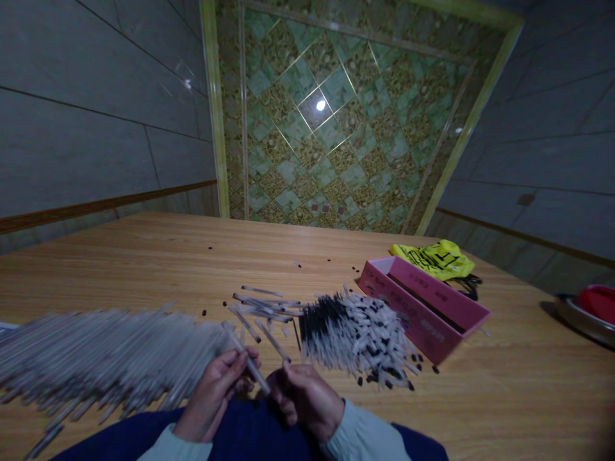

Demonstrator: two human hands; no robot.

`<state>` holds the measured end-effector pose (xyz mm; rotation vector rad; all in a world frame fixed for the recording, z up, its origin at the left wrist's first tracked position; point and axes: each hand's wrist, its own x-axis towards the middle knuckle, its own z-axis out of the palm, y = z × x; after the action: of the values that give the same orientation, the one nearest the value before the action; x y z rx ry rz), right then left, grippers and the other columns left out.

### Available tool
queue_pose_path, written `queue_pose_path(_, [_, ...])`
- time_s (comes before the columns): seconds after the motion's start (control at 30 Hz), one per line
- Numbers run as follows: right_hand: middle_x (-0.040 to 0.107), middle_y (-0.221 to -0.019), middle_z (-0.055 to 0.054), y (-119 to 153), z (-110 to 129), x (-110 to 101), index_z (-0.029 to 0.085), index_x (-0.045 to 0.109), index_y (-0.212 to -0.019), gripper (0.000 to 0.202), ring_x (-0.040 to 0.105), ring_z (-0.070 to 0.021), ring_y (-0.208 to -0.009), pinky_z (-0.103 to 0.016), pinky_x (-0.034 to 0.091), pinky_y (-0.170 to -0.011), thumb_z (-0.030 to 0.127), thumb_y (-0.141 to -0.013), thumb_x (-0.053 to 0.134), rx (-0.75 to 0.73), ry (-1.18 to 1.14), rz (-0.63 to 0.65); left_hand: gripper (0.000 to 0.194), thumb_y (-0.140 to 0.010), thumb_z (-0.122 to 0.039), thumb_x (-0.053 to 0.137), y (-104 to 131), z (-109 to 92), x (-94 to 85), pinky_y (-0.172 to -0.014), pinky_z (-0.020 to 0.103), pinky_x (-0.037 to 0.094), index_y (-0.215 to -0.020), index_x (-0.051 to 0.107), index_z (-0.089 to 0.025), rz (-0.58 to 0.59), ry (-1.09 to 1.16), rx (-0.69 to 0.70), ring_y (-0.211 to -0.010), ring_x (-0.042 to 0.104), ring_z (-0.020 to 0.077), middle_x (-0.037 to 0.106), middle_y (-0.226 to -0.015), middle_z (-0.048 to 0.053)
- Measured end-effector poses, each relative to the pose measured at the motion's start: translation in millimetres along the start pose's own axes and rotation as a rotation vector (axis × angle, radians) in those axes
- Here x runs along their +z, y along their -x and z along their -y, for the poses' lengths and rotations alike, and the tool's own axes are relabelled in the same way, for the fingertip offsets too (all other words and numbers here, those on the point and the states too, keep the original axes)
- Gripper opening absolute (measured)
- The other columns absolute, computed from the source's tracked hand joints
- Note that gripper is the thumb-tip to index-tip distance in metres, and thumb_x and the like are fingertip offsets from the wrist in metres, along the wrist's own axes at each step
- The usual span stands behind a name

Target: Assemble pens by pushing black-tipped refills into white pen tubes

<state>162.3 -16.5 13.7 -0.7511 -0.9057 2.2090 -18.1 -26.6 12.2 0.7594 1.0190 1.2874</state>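
Observation:
My left hand [218, 387] is closed around a slim, translucent pen barrel [247, 355], tilted with its lower end toward my right hand [307, 397]. The right fingers are curled beside that lower end; what they grip, if anything, is hidden. Left of my hands spreads a large heap of similar clear barrels [110, 355]. Several loose pens [266, 307] lie just beyond my fingers. To the right is a pile of white translucent pieces with black parts, which look like pen caps [379, 326]. A row of black-ended pieces [321, 320] adjoins it.
A pink open box [423, 307] stands slanted behind the cap pile, with a yellow printed bag [435, 259] behind it. Small black bits [298, 265] are scattered on the wooden table [168, 256]. At the far right is a metal dish with a red object [598, 304].

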Motion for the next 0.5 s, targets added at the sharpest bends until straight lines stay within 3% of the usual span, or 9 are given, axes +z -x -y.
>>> queue_pose_path(0.13, [0.046, -0.048, 0.005, 3.2, -8.1, 5.1, 0.009, 0.061, -0.072, 0.041, 0.027, -0.0015, -0.032, -0.016, 0.015, -0.030, 0.049, -0.069, 0.068, -0.047, 0.210, -0.021, 0.032, -0.062, -0.042, 0.074, 1.6, 1.7, 3.4, -0.050, 0.022, 0.042, -0.078, 0.068, -0.015, 0.023, -0.024, 0.000, -0.053, 0.056, 0.0105, 0.065, -0.066, 0.002])
queue_pose_path(0.3, [0.043, -0.044, 0.007, 6.0, -8.4, 6.6, 0.010, 0.064, -0.071, 0.035, 0.026, -0.0015, -0.031, -0.015, 0.013, -0.029, 0.045, -0.069, 0.068, -0.025, 0.243, -0.036, 0.031, -0.065, -0.040, 0.072, 1.5, 0.9, 6.1, -0.052, 0.021, 0.042, -0.081, 0.068, -0.014, 0.042, -0.047, 0.030, -0.056, 0.056, 0.0106, 0.065, -0.067, 0.003])
queue_pose_path(0.4, [0.044, -0.042, 0.006, 4.9, -9.6, 5.6, 0.009, 0.063, -0.067, 0.043, 0.027, -0.0015, -0.029, -0.016, 0.015, -0.028, 0.052, -0.071, 0.065, -0.029, 0.288, 0.001, 0.029, -0.068, -0.039, 0.069, 1.9, -2.5, 5.5, -0.054, 0.020, 0.042, -0.086, 0.068, -0.016, 0.052, 0.001, 0.024, -0.061, 0.057, 0.0111, 0.063, -0.064, 0.001])
queue_pose_path(0.5, [0.044, -0.041, 0.005, 2.3, -7.7, 3.7, 0.009, 0.061, -0.064, 0.053, 0.027, -0.0022, -0.027, -0.016, 0.015, -0.026, 0.062, -0.074, 0.056, -0.114, 0.303, -0.044, 0.025, -0.073, -0.039, 0.065, 5.1, -3.7, 3.9, -0.044, 0.017, 0.037, -0.083, 0.067, -0.016, 0.150, 0.034, -0.029, -0.046, 0.048, 0.0070, 0.055, -0.053, -0.002])
